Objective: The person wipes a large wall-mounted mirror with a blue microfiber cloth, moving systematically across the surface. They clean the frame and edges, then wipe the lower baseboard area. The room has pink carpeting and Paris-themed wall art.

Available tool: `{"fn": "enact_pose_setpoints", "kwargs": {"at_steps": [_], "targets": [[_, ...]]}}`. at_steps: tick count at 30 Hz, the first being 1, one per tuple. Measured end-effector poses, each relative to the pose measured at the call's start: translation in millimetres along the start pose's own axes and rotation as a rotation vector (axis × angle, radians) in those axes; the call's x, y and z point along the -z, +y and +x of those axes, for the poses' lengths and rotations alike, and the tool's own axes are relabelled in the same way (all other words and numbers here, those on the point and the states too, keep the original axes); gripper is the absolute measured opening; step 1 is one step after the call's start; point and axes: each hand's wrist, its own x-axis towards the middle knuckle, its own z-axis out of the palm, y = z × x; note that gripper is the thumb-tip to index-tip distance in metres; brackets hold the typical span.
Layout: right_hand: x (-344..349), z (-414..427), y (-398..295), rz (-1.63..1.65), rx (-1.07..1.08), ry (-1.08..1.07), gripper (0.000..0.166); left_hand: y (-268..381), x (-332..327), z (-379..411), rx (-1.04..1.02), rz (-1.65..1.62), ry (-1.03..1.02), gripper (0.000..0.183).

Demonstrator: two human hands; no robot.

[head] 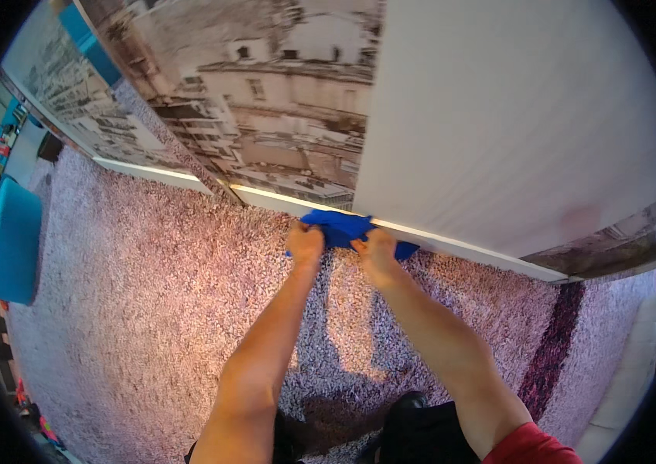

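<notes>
A blue cloth [338, 228] is bunched against the white baseboard [270, 199] at the foot of a large panel. My left hand [306, 242] grips the cloth's left end with curled fingers. Farther along, my right hand [378, 248] holds it near the right end, where a corner spreads out past the wrist. Above the baseboard, the panel surface shows a printed picture of old buildings [299, 116] on the left and a plain pale section [496, 122] on the right. Folds hide some of my fingertips.
A shaggy carpet [148, 301] covers the floor, with a dark purple stripe [551, 342] at the right. Turquoise furniture [17, 240] stands at the left edge. A pale upholstered piece [624, 371] lies along the right rim. My dark-clothed legs [426, 432] are at the bottom.
</notes>
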Motion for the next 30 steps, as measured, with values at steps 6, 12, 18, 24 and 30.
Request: {"fn": "enact_pose_setpoints", "kwargs": {"at_steps": [6, 12, 18, 24, 30], "targets": [[58, 12, -37, -0.004, 0.064, 0.313, 0.021, 46, -57, -61, 0.018, -0.050, -0.332, 0.020], [23, 17, -15, -0.119, -0.030, 0.308, 0.018, 7, -56, -15, 0.071, -0.013, -0.042, 0.024], [-104, -27, 54, 0.259, -0.197, -0.344, 0.021, -14, 52, 97, 0.194, -0.671, 0.171, 0.008], [-105, -21, 70, 0.113, -0.076, -0.271, 0.023, -21, 55, 104, 0.154, -0.823, 0.079, 0.009], [-47, 12, 44, -0.070, -0.107, -0.041, 0.036, -9, 10, 62, 0.048, -0.039, 0.148, 0.017]]}}
